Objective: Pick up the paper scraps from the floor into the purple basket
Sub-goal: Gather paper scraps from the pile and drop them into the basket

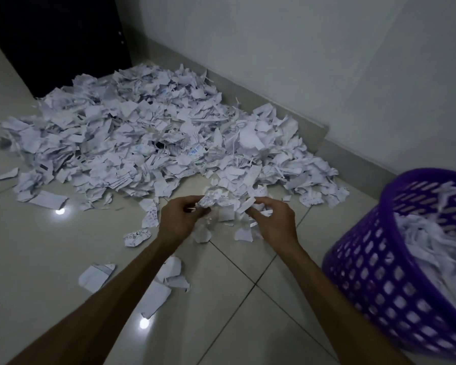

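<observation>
left hand gripping paper scraps above floor | right hand gripping more scraps | purple basket at right, part-filled with paper | big scrap heap beyond, against wall

The tiled floor carries a scrap heap in the upper middle. Loose scraps lie nearer. A basket stands lower right.

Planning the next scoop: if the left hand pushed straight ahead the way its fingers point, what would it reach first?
The left hand points forward, slightly toward the right hand. Beyond the scraps it already grips, it would probably first meet the near edge of the big paper pile, though depth is hard to judge.
</observation>
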